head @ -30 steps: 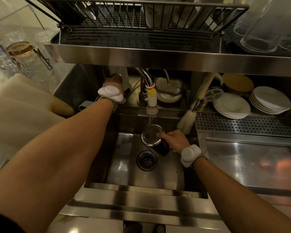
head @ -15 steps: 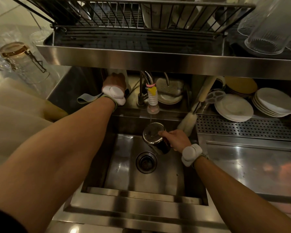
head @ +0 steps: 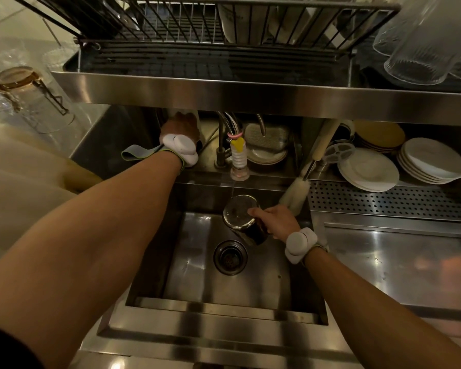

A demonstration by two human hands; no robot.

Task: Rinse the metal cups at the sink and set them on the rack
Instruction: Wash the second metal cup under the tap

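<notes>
My right hand (head: 274, 219) grips a metal cup (head: 241, 217) over the steel sink (head: 250, 283), its mouth tilted up toward me. The cup sits directly under the faucet spout (head: 238, 158), and a thin stream of water falls into it. My left hand (head: 181, 126) reaches to the back left of the sink, behind the faucet, under the shelf edge; its fingers are hidden, so what it holds is unclear. The wire dish rack (head: 197, 25) stands on the shelf above the sink.
A drain (head: 230, 257) lies below the cup. A bottle brush (head: 296, 193) leans at the sink's right rear. Stacked plates (head: 367, 169) sit at the right, above a perforated drainboard (head: 383, 201). Glass tumblers (head: 423, 43) stand upper right, a glass jar (head: 30, 94) at left.
The water stream has thinned. My right hand has kept the cup under the spout with a slight tilt. My left hand has stayed at the back by the faucet.
</notes>
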